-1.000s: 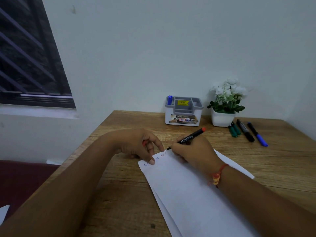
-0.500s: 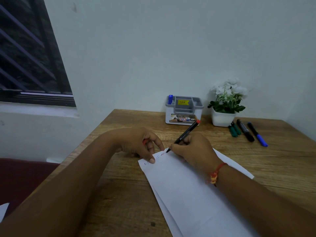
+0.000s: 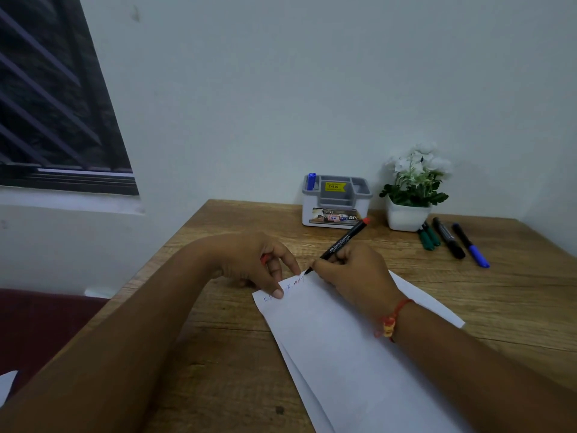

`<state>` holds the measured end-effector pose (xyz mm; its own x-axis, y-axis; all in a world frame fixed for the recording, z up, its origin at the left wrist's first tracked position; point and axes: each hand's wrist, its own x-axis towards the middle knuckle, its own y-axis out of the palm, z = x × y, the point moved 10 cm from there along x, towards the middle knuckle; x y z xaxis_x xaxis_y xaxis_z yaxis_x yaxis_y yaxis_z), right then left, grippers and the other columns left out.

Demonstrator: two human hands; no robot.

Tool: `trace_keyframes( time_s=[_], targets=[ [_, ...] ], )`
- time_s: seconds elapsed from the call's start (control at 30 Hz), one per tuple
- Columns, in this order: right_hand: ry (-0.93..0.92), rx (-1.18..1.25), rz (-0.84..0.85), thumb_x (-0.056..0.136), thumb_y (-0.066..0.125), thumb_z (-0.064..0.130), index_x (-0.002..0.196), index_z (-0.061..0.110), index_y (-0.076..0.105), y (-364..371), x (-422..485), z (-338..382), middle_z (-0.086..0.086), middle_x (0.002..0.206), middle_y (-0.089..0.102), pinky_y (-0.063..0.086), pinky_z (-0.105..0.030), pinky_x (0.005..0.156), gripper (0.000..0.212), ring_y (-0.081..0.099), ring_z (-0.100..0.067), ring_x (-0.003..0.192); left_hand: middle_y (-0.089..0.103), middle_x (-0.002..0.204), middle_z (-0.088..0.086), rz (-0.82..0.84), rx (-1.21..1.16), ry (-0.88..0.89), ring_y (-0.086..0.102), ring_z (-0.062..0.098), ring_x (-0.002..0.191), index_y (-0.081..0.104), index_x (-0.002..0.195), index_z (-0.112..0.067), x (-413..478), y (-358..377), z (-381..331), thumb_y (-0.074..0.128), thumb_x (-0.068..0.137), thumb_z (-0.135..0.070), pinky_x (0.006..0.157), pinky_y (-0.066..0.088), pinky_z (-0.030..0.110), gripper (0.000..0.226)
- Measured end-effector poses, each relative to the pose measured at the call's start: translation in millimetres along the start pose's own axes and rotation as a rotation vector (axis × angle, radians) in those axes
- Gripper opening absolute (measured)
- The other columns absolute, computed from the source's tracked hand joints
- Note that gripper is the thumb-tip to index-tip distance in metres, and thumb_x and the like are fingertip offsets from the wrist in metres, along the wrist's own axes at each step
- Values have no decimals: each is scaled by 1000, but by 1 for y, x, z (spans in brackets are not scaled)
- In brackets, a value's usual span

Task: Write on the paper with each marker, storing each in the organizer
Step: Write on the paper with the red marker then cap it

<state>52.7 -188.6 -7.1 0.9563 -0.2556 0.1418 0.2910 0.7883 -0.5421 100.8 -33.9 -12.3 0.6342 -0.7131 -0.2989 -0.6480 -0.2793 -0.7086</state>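
Note:
White paper [image 3: 337,345] lies slanted on the wooden table [image 3: 218,354], with small writing near its top corner. My right hand [image 3: 352,276] grips a black marker with a red end [image 3: 342,242], its tip touching the paper's top edge. My left hand [image 3: 256,260] presses a fingertip on the paper's top left corner and holds a small red cap [image 3: 264,259] in its curled fingers. The grey and white organizer [image 3: 336,201] stands at the table's back with a blue marker [image 3: 311,181] upright in its left slot.
A white pot of white flowers [image 3: 409,189] stands right of the organizer. In front of it lie two green markers [image 3: 429,237], a black marker [image 3: 448,238] and a blue-capped marker [image 3: 471,245]. The wall is just behind; a window is on the left.
The marker's red end has swung from pointing right to pointing more upright and away, while its tip stays on the paper's top edge. My left hand has held still.

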Motion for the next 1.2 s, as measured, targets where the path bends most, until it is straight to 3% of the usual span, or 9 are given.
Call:
trace_keyframes(
  time_s=[0.1,0.23,0.37,0.53,0.67,0.97,1.2],
  targets=[
    [-4,-12,13,81,79,30,58,22,68,2,-1,1,18,48,61,36,-10,47,27,56,7,48,73,97,4,2,-2,7,65,15,80,66,119,-31,0,0,0,82,77,-19,71,48,32,47],
    [-10,-39,16,82,78,28,68,19,74,3,-2,2,9,60,68,43,-19,54,16,61,-2,58,73,97,5,0,-9,12,64,15,80,66,118,-31,0,0,0,82,77,-19,70,48,32,46],
    [-16,-41,21,83,77,28,73,21,75,3,-2,3,9,63,68,41,-18,53,12,61,-3,61,74,96,4,3,-11,17,66,22,85,67,117,-32,1,1,1,82,77,-20,76,49,37,45],
    [-23,-70,28,84,76,28,63,24,69,2,-3,5,12,57,63,37,-16,52,22,58,-1,58,74,97,5,1,-9,22,65,19,82,67,117,-32,0,0,0,83,76,-19,73,48,36,45],
    [-4,-65,43,81,75,28,73,20,76,3,-3,3,10,63,68,38,-15,51,12,62,-3,62,73,97,4,-4,-6,15,65,17,82,67,116,-33,0,0,0,83,76,-19,74,48,34,45],
    [2,-69,23,80,71,26,69,19,73,2,-3,2,11,55,63,38,-16,52,13,60,-2,59,73,98,4,2,9,22,67,27,90,67,117,-33,2,0,0,82,77,-20,77,49,35,45],
    [-15,-49,35,81,71,24,76,21,76,2,-3,4,9,62,68,41,-18,55,8,63,-4,64,74,97,2,13,7,11,66,16,84,66,118,-33,0,1,0,81,78,-21,75,49,31,45]
  ],
)
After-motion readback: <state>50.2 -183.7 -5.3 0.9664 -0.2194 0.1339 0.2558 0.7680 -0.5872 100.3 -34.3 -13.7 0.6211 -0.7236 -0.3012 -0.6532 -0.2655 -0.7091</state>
